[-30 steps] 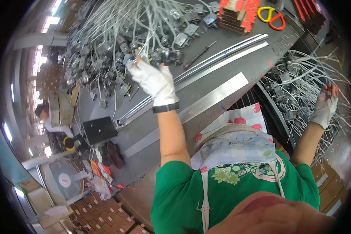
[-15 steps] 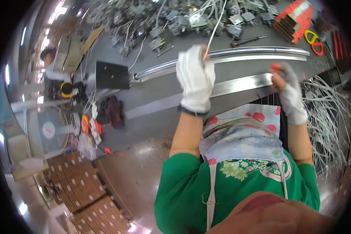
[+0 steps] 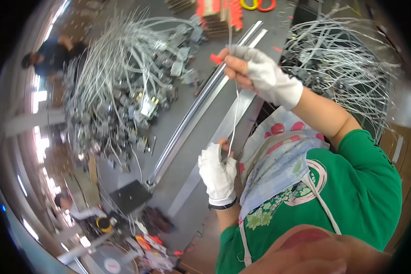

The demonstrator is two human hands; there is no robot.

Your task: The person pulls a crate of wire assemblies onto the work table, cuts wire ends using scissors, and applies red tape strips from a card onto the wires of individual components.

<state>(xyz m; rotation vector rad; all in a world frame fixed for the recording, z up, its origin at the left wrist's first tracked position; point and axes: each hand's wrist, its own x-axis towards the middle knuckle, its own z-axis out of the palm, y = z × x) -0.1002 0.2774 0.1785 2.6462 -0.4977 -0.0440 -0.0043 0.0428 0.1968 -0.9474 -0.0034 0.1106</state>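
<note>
A thin white cable (image 3: 236, 114) runs upright between my two gloved hands. My left hand (image 3: 218, 171), in a white fingerless glove, pinches its lower part near my apron. Higher and to the right, my right hand (image 3: 262, 75) closes its fingers round the upper part, and the cable goes on above them. A small red piece (image 3: 216, 59) sticks out at the right fingertips; I cannot tell what it is. Below the hands lie a shiny metal rail (image 3: 201, 105) and a flat metal strip (image 3: 228, 123) on the grey table (image 3: 173, 157).
Grey metal parts with white cables (image 3: 123, 100) are heaped at the left. Another cable bundle (image 3: 342, 68) lies at the right. Scissors (image 3: 266, 5) and a red-and-brown stack (image 3: 219, 20) are at the far edge. A black plate (image 3: 130, 196) stands near the rail's end. Two people are at the left.
My view has swung round. The right hand, earlier away from the cable, now grips it above the left hand. My left hand has come down toward my apron.
</note>
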